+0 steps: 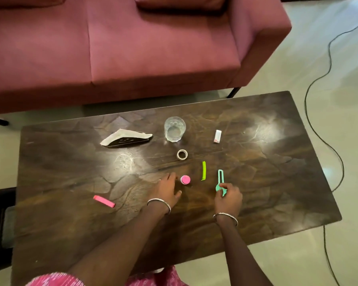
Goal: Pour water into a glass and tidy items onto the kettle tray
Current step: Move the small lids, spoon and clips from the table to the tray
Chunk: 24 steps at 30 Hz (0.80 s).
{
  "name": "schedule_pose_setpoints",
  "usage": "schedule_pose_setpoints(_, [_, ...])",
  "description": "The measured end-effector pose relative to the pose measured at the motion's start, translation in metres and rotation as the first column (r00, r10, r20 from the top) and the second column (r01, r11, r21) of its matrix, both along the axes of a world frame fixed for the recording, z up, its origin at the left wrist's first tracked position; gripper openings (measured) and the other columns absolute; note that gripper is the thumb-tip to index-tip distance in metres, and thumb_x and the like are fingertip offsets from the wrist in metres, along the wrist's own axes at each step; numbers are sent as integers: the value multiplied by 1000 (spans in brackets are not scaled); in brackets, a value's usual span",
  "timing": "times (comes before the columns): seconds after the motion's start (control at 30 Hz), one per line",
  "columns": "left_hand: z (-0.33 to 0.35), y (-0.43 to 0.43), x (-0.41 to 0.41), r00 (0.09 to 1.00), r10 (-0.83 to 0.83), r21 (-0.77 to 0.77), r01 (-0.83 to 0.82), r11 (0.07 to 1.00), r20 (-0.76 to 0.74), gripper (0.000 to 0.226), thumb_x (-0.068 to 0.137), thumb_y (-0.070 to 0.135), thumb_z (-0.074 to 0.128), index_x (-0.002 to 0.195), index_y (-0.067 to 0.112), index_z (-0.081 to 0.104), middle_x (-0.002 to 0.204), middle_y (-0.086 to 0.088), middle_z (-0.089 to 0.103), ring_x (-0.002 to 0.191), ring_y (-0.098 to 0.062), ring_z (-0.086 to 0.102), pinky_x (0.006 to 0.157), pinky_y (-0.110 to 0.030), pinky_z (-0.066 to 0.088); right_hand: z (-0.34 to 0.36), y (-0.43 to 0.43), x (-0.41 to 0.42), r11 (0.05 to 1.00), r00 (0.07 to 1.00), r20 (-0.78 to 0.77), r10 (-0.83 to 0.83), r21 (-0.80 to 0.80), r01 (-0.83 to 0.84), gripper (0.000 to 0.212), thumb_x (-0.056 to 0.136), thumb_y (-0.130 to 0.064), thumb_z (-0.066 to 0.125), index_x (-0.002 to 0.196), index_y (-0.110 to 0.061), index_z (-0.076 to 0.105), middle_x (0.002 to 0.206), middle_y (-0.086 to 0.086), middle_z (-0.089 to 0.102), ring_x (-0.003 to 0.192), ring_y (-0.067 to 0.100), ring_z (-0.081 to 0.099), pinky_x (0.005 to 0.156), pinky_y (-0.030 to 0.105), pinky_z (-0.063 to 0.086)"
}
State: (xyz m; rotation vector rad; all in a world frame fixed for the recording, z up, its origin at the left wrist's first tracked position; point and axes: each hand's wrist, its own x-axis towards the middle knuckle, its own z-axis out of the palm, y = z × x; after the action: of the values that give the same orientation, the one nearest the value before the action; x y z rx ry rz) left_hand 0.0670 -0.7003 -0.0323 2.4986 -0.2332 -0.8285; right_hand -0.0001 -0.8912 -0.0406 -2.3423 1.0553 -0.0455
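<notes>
Open tabletop [277, 172] stretches to its right edge. My left hand [166, 190] rests there, fingers loosely spread; my right hand [228, 196] grips a teal tool [220, 178]. The glass [175, 129] stands beyond.

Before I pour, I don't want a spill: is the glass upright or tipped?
Upright. The glass stands on its base on the table, with its open rim facing up.

Setting: home living room. Evidence: maroon upholstered sofa [132, 48] with cushions, low dark wood coffee table [277, 162] before it, pale floor [329, 58], black cable [327, 69] trailing across.
</notes>
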Motion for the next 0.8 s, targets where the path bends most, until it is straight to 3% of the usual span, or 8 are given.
schedule_pose_setpoints(0.17, [-12,-17,20,1000,-17,36,17,999,0,42,76,12,58,116,19,47,121,-4,51,106,-30,57,86,-40,47,-29,-13,30,992,992,-4,125,9,-125,16,79,-3,66,93,-10,70,93,11,71,86,37,59,79,39,45])
schedule_pose_setpoints(0.27, [-13,-11,25,998,-57,219,47,975,39,44,76,8,56,117,21,49,123,-2,50,107,-30,58,88,-39,44,-39,-6,51,980,983,-26,183,82,-180,14,83,-8,67,97,-11,67,92,7,71,91,32,58,80,37,44])
schedule_pose_setpoints(0.4, [-16,28,7,992,-104,504,55,862,69,44,83,4,57,124,19,47,132,-6,49,114,-30,56,98,-42,39,-55,4,71,970,976,-122,179,186,-155,31,81,-19,75,105,-9,59,99,12,67,97,32,60,80,41,46])
schedule_pose_setpoints(0.47, [-20,59,-6,983,-143,564,54,824,115,39,80,5,66,115,15,55,118,-10,59,101,-31,62,88,-44,46,-63,6,75,971,967,-176,183,183,-151,34,80,-19,76,107,-7,57,104,15,66,100,34,60,81,41,45])
schedule_pose_setpoints(0.57, [-34,113,-19,959,-228,592,87,801,168,28,64,1,79,87,9,64,82,-15,63,66,-34,64,62,-43,48,-69,8,76,977,963,-208,173,156,-142,28,81,-12,73,103,-6,58,102,16,66,102,36,59,82,41,44])
schedule_pose_setpoints(0.67, [-42,151,-27,917,-325,602,127,788,232,19,71,-1,59,88,8,60,79,-15,61,56,-33,60,58,-44,48,-72,9,72,980,963,-211,169,141,-141,19,82,-10,69,98,-6,60,97,16,67,98,36,60,78,40,44])
schedule_pose_setpoints(0.73, [-48,167,-27,896,-367,595,157,788,249,28,76,8,38,94,11,59,83,-13,61,58,-32,60,61,-45,50,-71,11,67,983,971,-183,151,133,-128,16,81,-10,68,95,-6,62,93,15,68,92,36,62,76,40,46])
schedule_pose_setpoints(0.8, [-51,180,-24,893,-385,609,175,773,233,27,79,11,42,98,12,62,85,-11,63,62,-31,61,60,-41,50,-68,12,59,989,986,-136,101,118,-86,14,81,-9,69,94,-7,64,90,14,69,87,36,64,74,41,49])
